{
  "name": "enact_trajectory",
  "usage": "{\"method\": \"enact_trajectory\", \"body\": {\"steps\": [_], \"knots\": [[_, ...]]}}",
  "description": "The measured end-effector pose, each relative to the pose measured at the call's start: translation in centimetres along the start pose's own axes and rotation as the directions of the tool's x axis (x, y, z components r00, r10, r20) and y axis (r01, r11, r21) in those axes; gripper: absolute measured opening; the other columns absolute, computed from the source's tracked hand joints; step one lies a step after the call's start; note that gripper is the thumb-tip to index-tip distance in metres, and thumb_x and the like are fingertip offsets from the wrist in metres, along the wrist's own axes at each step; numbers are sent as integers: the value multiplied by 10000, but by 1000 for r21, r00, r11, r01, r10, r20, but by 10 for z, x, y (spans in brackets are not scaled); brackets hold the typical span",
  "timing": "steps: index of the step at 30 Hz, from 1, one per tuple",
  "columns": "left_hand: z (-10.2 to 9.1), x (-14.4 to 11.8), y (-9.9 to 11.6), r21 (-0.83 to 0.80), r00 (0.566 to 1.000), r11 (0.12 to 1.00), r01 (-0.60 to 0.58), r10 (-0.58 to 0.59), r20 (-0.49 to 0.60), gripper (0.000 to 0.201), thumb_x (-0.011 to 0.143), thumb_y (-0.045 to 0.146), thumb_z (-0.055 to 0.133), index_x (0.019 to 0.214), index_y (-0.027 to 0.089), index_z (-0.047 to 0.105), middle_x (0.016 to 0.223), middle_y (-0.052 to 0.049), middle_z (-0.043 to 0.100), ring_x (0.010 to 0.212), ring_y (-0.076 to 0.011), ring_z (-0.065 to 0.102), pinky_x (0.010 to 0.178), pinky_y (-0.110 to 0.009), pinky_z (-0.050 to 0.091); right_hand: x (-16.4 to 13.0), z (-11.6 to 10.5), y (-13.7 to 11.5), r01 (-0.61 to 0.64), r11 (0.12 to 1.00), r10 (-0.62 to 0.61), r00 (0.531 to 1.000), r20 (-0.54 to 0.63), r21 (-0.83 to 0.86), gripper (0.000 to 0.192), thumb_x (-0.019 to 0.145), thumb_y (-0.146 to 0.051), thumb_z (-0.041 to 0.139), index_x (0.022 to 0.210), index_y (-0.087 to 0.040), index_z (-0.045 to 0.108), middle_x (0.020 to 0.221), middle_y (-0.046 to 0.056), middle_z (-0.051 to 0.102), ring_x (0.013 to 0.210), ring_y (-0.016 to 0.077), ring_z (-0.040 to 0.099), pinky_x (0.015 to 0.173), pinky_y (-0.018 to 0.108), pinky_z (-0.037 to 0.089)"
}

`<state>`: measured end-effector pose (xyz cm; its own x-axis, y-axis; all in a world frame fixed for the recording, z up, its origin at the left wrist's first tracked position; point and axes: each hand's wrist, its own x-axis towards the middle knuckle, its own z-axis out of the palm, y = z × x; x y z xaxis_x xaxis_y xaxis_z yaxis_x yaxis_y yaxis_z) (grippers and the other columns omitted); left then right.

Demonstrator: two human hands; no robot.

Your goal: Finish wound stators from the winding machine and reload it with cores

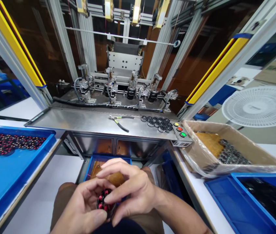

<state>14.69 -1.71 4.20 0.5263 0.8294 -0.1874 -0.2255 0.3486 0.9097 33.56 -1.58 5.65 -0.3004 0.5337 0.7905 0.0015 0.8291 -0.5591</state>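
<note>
No writing is showing clearly enough to read. Both hands are closing around a small coil [104,202] wound with red wire, low at the front: the left hand [84,208] is cupping it in a curled grip, the right hand [130,190] is pinching it from above. A blue tray [3,175] is holding wound coils at left; a lined box [250,152] is holding dark parts at right. Pliers [119,122] are lying on the steel desk [79,120] before the machine.

Ahead of me a steel bench [84,122] fronts a machine framed by aluminium posts with yellow guards [18,42], a white fan grille [260,105] off to my right.
</note>
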Motion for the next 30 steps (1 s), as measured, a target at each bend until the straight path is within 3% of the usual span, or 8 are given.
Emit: {"method": "enact_trajectory", "body": {"steps": [4, 7, 10, 13, 15, 18, 23, 30], "knots": [[5, -1, 2, -49, 1000, 999, 6, -6, -13, 436, 531, 456, 891, 879, 222, 770, 866, -67, 732, 808, -239, 680, 705, -310, 570, 6, -1, -10, 4, 994, 0, 999, 36, -109, 280, 880, -378, 681, 678, -186, 699, 1074, 105, 730, 1030, 192, 675, 944, 420, 526], [11, -2, 6, -134, 998, 989, 62, -64, -17, 457, 525, 443, 895, 901, 220, 764, 837, -73, 729, 681, -201, 658, 606, -299, 563, 0, 4, -19, 0, 978, -17, 996, -83, -208, 213, 888, -334, 683, 729, -193, 697, 1024, 110, 749, 1004, 208, 688, 901, 421, 561], [16, -1, 8, -139, 998, 989, 39, -47, -51, 457, 503, 431, 908, 871, 208, 756, 796, -63, 724, 651, -169, 653, 589, -249, 552, -11, 13, -22, -22, 945, -62, 967, -246, -326, 73, 895, -275, 674, 918, -222, 718, 991, 107, 750, 963, 218, 673, 785, 389, 595], [20, 1, 7, -16, 974, 991, -137, 131, -184, 389, 503, 361, 922, 834, 234, 763, 812, -40, 747, 761, -172, 695, 688, -199, 560, -21, 21, -23, -22, 903, -143, 927, -347, -429, 214, 914, -235, 634, 1119, -266, 687, 913, 79, 739, 811, 193, 640, 671, 352, 578], [22, 1, 5, 98, 921, 953, -287, 303, -246, 315, 545, 319, 907, 821, 265, 765, 861, -25, 765, 855, -169, 705, 773, -179, 552, -25, 25, -22, -28, 874, -175, 913, -368, -485, 275, 906, -212, 635, 1176, -256, 665, 837, 66, 722, 743, 186, 617, 643, 347, 568], [21, 0, 0, 223, 845, 872, -435, 481, -231, 276, 617, 217, 861, 859, 298, 753, 928, -8, 772, 909, -155, 704, 792, -163, 548, -26, 32, -22, -55, 846, -196, 893, -406, -530, 312, 892, -167, 637, 1199, -223, 656, 788, 67, 702, 685, 180, 602, 588, 335, 558], [21, 1, -5, 296, 764, 790, -537, 604, -225, 322, 642, 125, 826, 902, 294, 738, 962, 0, 766, 916, -148, 702, 815, -176, 558, -23, 46, -23, -152, 851, -165, 831, -530, -503, 297, 913, -161, 611, 1193, -251, 652, 744, 50, 672, 614, 164, 605, 524, 311, 545], [24, 0, -9, 253, 764, 811, -527, 583, -278, 296, 630, 145, 846, 874, 275, 741, 971, -8, 767, 924, -158, 707, 788, -177, 572, -22, 61, -23, -281, 914, 20, 752, -659, -293, 105, 947, -265, 586, 930, -215, 676, 679, 36, 625, 595, 147, 602, 526, 268, 515]]}}
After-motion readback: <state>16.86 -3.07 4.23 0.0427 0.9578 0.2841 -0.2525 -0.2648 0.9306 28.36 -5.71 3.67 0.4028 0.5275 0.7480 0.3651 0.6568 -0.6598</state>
